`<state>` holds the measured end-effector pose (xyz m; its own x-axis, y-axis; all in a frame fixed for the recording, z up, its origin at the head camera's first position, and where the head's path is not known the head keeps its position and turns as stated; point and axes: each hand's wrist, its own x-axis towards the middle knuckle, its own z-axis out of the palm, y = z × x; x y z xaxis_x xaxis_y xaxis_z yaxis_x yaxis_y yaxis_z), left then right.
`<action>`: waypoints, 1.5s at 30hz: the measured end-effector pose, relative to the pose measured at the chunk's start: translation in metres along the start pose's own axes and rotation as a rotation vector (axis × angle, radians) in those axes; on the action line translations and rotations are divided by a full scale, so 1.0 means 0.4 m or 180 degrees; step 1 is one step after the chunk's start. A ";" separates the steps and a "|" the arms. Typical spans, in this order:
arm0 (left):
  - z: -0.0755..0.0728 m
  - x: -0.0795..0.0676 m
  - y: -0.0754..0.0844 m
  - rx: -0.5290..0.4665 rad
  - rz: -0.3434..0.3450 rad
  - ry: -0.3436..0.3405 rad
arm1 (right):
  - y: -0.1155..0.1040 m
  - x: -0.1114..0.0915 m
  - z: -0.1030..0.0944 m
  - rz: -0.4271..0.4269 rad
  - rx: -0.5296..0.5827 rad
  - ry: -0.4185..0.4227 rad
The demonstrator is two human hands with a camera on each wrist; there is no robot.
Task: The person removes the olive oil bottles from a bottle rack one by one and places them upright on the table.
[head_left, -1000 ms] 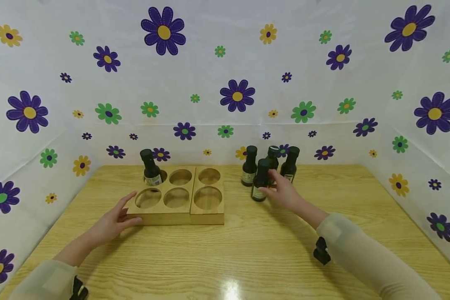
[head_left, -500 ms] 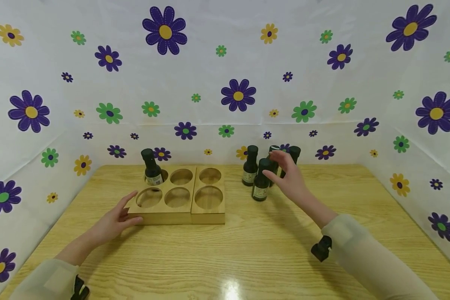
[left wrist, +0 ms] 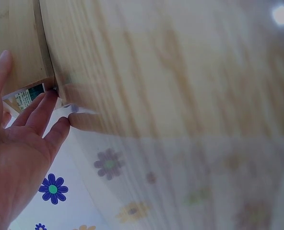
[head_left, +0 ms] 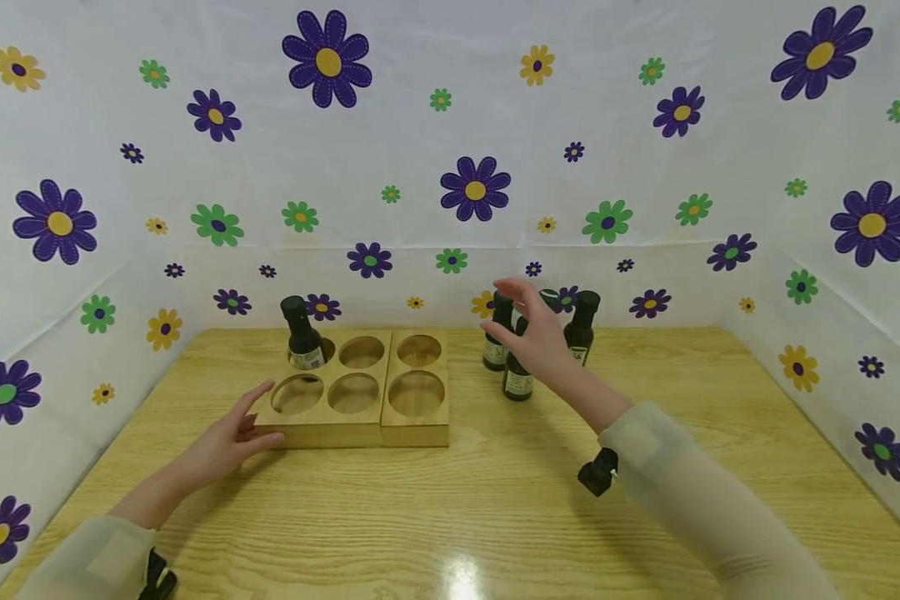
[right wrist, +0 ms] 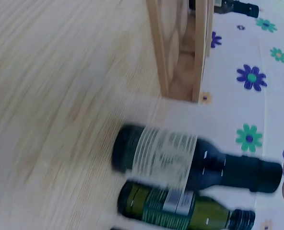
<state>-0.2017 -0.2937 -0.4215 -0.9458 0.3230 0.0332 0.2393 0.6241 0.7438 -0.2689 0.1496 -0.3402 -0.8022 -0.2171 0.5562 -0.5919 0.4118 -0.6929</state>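
Observation:
The left hand (head_left: 221,446) touches the near left corner of a wooden rack (head_left: 322,436), thumb at the front wall and fingers along the left side. One dark bottle (head_left: 305,342) leans in the rack's back left hole. To the right, the right hand (head_left: 538,335), fingers loosely bent, is raised over a group of dark bottles and holds nothing. Beneath it stands the front bottle (head_left: 518,385), partly covered by the hand. Another bottle (head_left: 494,354) is behind its fingers. In the right wrist view, a pale-labelled bottle (right wrist: 166,158) stands beside a green glass bottle (right wrist: 173,207).
A second, narrower wooden rack (head_left: 416,437) with two round holes adjoins the first on its right. At the back right stands another dark bottle (head_left: 581,333). A flowered white cloth (head_left: 420,142) walls in the wooden table (head_left: 390,517) at the back and sides.
The right hand has let go of the front bottle, risen, and then moved left over the group toward the back left bottle. The left hand stays at the rack.

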 end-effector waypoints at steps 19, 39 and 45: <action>-0.003 0.000 -0.002 -0.0033 0.0013 -0.0015 | -0.026 0.094 0.268 0.0169 0.0291 -0.0509; -0.007 0.002 -0.002 -0.0062 -0.0001 -0.0038 | -0.076 0.133 0.475 0.0609 0.0301 -0.1024; -0.007 0.002 -0.008 -0.0096 -0.0016 -0.0051 | -0.095 0.140 0.503 0.0646 0.0166 -0.1143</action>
<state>-0.2037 -0.2974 -0.4219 -0.9433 0.3315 0.0191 0.2277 0.6041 0.7637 -0.3071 -0.0562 -0.3751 -0.8741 -0.4347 0.2169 -0.4146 0.4348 -0.7994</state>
